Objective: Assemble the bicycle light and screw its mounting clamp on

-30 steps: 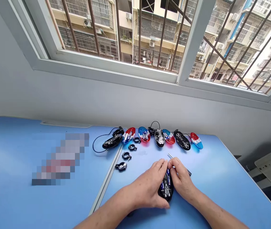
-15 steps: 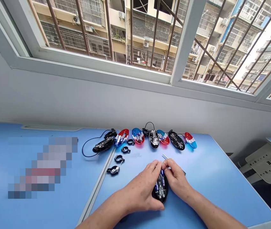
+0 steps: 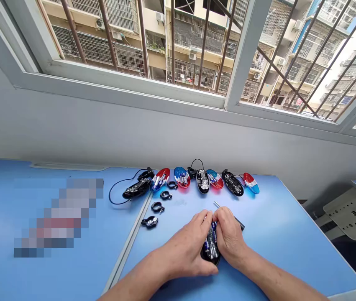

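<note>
With the left hand (image 3: 190, 244) half-curled along one side and the right hand (image 3: 229, 236) bunched at the other, any pinched piece indiscernible, held a black oval casing (image 3: 211, 250) at the table (image 3: 293, 238). Had a screwdriver (image 3: 240, 225) just beyond and four black clamps (image 3: 149, 222) farther left.

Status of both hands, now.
Left hand: holding the black oval casing, curved around its left side.
Right hand: closed against the casing's right side; whether it pinches anything cannot be told.

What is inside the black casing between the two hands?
Inside the black casing, blue cylinders, probably batteries, and silvery parts show. The left hand and right hand hide part of its far end and sides.
</note>
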Demonstrator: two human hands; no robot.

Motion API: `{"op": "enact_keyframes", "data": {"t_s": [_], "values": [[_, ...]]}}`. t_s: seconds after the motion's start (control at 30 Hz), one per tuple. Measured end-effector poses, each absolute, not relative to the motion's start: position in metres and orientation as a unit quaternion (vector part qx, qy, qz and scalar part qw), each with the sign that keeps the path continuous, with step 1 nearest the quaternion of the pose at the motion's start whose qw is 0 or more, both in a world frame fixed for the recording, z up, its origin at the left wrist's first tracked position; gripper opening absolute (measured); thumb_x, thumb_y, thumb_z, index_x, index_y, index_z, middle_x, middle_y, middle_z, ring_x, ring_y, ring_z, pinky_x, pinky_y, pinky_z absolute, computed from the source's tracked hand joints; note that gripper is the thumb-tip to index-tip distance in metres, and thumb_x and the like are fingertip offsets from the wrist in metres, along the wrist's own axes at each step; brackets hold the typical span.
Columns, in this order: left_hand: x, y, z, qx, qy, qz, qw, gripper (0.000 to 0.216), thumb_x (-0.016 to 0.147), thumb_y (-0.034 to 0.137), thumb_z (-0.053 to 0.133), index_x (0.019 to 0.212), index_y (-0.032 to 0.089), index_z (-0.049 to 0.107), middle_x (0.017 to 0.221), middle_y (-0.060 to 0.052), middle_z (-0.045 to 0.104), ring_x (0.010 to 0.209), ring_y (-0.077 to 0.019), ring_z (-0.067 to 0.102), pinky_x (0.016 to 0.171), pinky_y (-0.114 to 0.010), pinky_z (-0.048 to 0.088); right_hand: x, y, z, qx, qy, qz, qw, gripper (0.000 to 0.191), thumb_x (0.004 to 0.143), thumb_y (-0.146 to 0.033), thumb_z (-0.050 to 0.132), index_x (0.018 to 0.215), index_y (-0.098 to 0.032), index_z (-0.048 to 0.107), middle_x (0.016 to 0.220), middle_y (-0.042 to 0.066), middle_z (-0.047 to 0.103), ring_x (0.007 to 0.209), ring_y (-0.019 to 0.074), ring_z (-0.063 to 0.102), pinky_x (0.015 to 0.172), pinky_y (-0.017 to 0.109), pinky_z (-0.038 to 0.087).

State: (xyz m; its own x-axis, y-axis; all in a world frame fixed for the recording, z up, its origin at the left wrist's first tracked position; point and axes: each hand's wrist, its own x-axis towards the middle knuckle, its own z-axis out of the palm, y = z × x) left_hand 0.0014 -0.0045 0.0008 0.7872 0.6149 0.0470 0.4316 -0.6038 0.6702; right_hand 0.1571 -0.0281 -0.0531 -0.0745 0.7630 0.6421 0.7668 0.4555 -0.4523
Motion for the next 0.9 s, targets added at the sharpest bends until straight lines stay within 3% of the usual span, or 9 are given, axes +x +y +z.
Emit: {"op": "enact_keyframes", "data": {"t_s": [0.67,0.9], "values": [[0.0028,-0.0066,0.0078,0.895,0.296,0.102,0.317,0.062,0.052,0.030,0.077,0.104,0.018,0.045,0.101,-0.006,0.046,0.090,-0.0249,0.047,0.080,-0.039,0.049,0.1603,-0.0265,-0.0551,-0.494,-0.725,0.068,0.475,0.021,0.082,-0.005,0.029,0.076,-0.022,0.039,0.071,0.000,0.043,0.065,0.0161,0.042,0.058,0.028,0.037],[0.0014,-0.0047,0.0042,0.890,0.302,0.115,0.322,0.061,0.052,0.034,0.077,0.103,0.018,0.046,0.101,-0.005,0.045,0.094,-0.0266,0.047,0.080,-0.040,0.049,0.1650,-0.0304,-0.0527,-0.496,-0.718,0.097,0.479,0.019,0.087,-0.009,0.031,0.081,-0.021,0.045,0.075,0.001,0.049,0.070,0.0155,0.046,0.064,0.029,0.041]]}}
